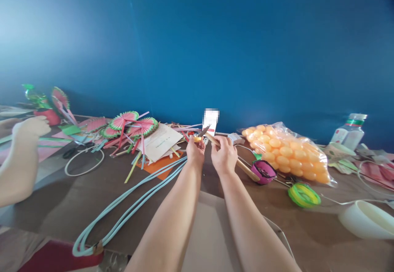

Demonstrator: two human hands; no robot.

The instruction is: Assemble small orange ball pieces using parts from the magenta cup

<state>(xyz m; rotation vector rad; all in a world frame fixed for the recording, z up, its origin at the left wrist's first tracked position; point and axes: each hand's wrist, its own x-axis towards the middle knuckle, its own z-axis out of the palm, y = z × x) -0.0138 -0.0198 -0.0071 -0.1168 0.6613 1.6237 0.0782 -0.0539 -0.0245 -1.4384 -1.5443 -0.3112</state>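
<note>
My left hand [195, 149] is closed around a small knife [203, 131], its dark pointed blade slanting up to the right and a gold-coloured part showing at the fingers. Close beside it, my right hand [224, 156] grips a pale wooden stick [246, 169]. The stick's upper end meets the area by the blade; whether they touch I cannot tell. Its lower end slants down to the right, near a small purple pouch [263, 172]. A blurred white card [210, 121] stands behind the hands.
Pink-and-green paper fans [124, 120], papers [158, 140] and pale blue tubing [132, 190] lie left. Rightward are a bag of orange balls [286, 151], a green-yellow ring bundle [304, 195], a bottle [351, 132] and a white cup [366, 219]. Another person's arm [23, 157] reaches in at left.
</note>
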